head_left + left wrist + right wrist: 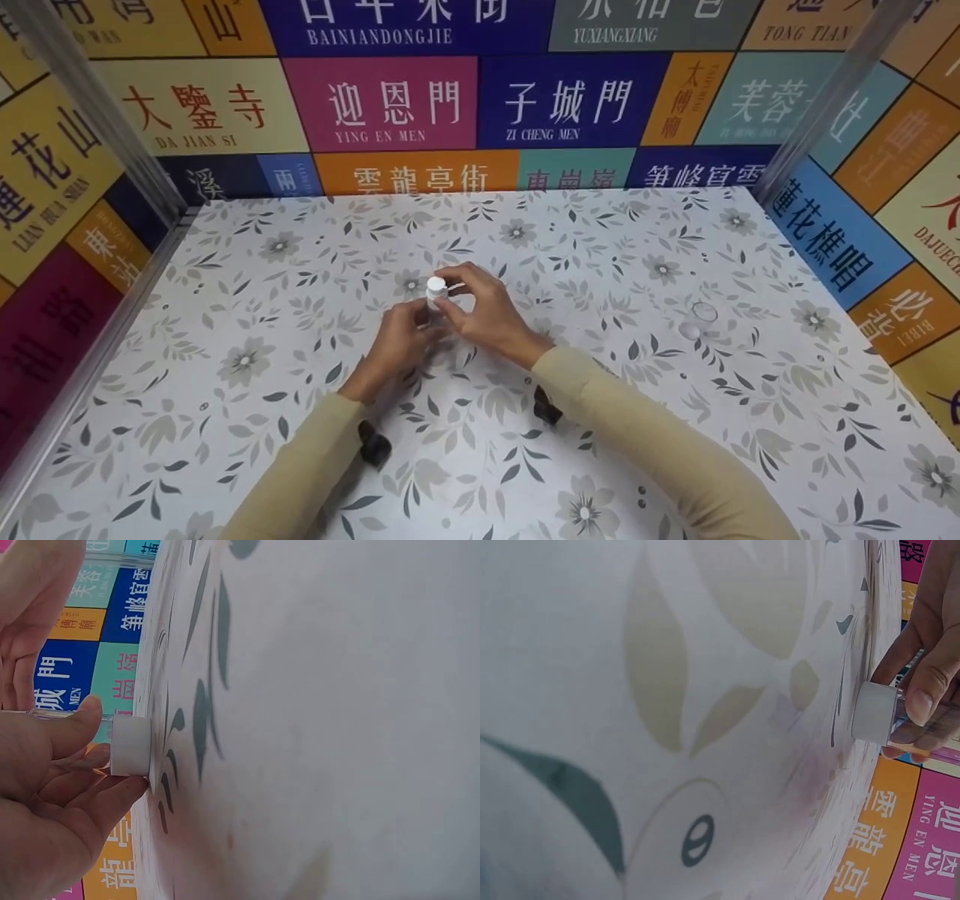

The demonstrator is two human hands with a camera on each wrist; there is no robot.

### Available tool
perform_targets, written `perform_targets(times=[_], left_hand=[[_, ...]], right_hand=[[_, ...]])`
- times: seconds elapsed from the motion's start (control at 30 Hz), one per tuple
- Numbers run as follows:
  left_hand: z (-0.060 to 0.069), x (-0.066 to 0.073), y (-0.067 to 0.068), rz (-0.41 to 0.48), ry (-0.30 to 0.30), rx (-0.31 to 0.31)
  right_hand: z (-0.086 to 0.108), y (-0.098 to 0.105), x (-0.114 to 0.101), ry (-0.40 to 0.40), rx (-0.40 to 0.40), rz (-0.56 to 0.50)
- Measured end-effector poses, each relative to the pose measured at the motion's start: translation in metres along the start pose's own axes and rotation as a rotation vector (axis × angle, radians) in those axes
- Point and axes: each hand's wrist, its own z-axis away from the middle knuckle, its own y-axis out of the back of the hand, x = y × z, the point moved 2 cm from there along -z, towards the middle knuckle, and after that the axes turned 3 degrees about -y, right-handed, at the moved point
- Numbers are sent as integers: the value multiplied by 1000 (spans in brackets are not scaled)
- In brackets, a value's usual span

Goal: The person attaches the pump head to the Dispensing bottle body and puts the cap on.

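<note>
A small clear bottle with a white top (436,285) stands on the table near the middle. A thin white piece juts out to the right from that top. My left hand (405,337) grips the bottle low down; in the left wrist view, the fingers and thumb of the left hand (60,780) pinch its clear body just above a white base (130,746) at the tabletop. Thumb and forefinger of my right hand (484,307) hold the bottle near its top. The right wrist view shows the same white base (874,712), but the bottle's upper part is out of frame.
On the right of the table lies a clear, round, cap-like piece (703,312). The tabletop (585,247) has a grey leaf and flower print. Panels with coloured signs (382,105) stand at the back and sides. Dark wrist devices (373,442) hang under both sleeves.
</note>
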Motion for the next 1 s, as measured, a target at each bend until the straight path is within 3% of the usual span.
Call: perform_targets(times=[0.4, 0.73, 1.0], left_hand=[[0, 1, 1, -8, 25, 5], [0, 2, 1, 37, 30, -4], [1, 1, 1, 44, 14, -2]], right_hand=[[-7, 8, -35, 5, 34, 12], [-5, 1, -7, 11, -10, 15], [-4, 2, -4, 22, -21, 32]])
